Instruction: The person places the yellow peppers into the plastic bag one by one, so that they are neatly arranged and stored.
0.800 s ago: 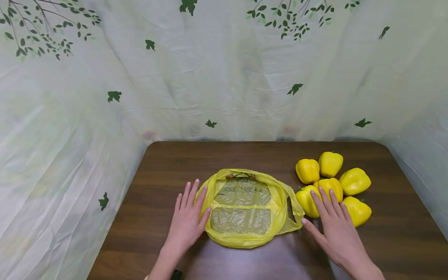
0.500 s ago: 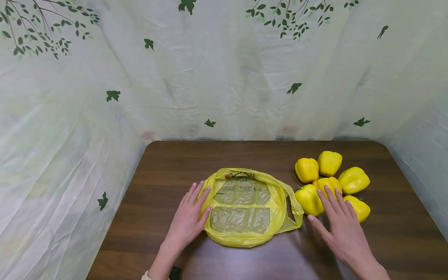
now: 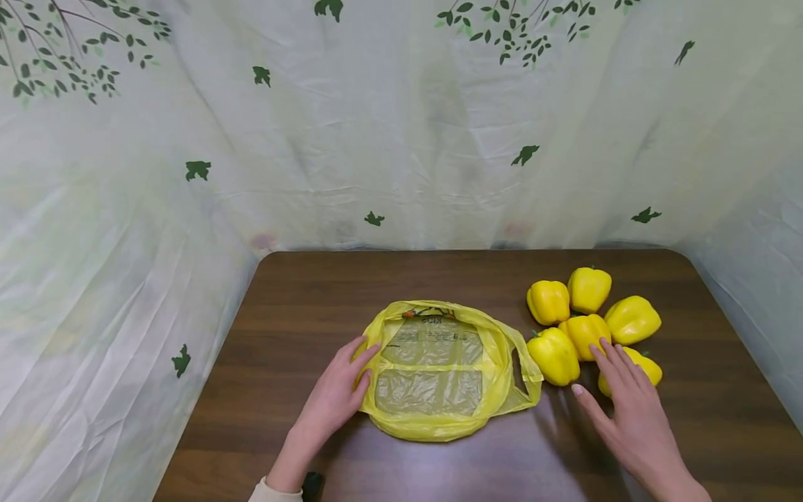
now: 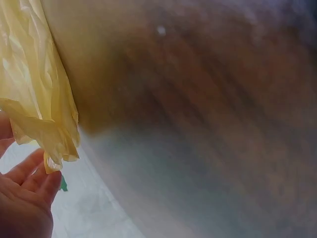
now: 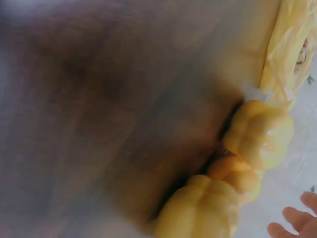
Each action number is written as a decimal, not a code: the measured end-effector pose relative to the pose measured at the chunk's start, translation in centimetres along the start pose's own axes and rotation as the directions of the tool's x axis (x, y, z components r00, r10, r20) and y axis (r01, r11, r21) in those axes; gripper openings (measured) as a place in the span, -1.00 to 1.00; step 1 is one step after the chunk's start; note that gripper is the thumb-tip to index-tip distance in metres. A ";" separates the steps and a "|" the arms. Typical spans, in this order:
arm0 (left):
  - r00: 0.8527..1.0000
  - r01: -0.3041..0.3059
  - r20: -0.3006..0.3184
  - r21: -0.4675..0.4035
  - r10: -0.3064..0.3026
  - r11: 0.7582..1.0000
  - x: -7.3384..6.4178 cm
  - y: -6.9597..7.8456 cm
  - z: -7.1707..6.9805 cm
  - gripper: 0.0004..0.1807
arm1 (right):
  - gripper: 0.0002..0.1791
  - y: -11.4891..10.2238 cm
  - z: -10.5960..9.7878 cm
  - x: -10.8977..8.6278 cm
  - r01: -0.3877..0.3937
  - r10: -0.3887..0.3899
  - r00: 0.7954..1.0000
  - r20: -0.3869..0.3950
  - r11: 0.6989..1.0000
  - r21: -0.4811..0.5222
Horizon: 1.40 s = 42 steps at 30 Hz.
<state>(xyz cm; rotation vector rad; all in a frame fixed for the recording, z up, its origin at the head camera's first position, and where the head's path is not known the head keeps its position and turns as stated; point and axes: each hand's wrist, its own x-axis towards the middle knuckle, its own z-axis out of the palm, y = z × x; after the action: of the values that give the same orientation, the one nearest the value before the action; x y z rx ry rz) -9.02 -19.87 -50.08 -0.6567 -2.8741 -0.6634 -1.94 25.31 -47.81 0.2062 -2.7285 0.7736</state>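
A yellow plastic bag (image 3: pixel 433 427) lies on the table with its mouth spread wide and a handle loop at its right. My left hand (image 3: pixel 335 390) holds the bag's left edge; in the left wrist view its fingers (image 4: pixel 48 186) curl at a drooping fold of the film. Several yellow bell peppers (image 3: pixel 553 357) sit in a cluster to the bag's right. Over the near side of that cluster is my right hand (image 3: pixel 640 418), fingers extended and slightly apart, partly hiding the front right pepper (image 3: pixel 651 369). The right wrist view shows its fingertips (image 5: pixel 297 218) away from the peppers, holding nothing.
The brown wooden table (image 3: pixel 351 275) has rounded far corners. Behind and beside it hangs a pale cloth (image 3: pixel 401 139) printed with leaves. Part of a dark object (image 3: pixel 311 484) shows beside the left wrist at the near edge.
My right hand has drawn back to the right, uncovering more of the front left pepper. The left hand's fingers have bent in from straight onto the bag's edge. Bag and peppers stay put.
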 end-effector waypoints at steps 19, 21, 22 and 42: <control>0.996 0.018 -0.089 -0.136 -0.030 0.991 0.0 -0.6 0.2 -0.54 | -0.45 1.7 -0.6 -0.5 -0.185 0.214 0.955 -0.204 0.971 0.154; 0.995 0.027 -0.092 -0.158 -0.042 0.987 0.0 -0.7 0.3 -0.53 | -0.48 1.9 -0.6 -0.3 -0.224 0.252 0.945 -0.207 0.963 0.153; 0.995 0.035 -0.090 -0.166 -0.050 0.985 0.0 -0.7 0.3 -0.52 | -0.49 2.1 -0.6 -0.3 -0.243 0.272 0.940 -0.207 0.957 0.156; 0.982 0.139 -0.056 -0.421 -0.179 0.896 -0.3 -0.8 0.5 -0.39 | -0.19 5.3 -0.6 0.0 -0.451 0.448 0.892 0.058 0.885 0.113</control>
<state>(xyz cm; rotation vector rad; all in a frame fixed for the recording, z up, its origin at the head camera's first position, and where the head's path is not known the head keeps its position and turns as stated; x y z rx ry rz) -9.13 -20.34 -50.91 -0.4168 -2.7347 -1.3190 -2.95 30.11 -49.92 -0.4136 -2.7893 1.0671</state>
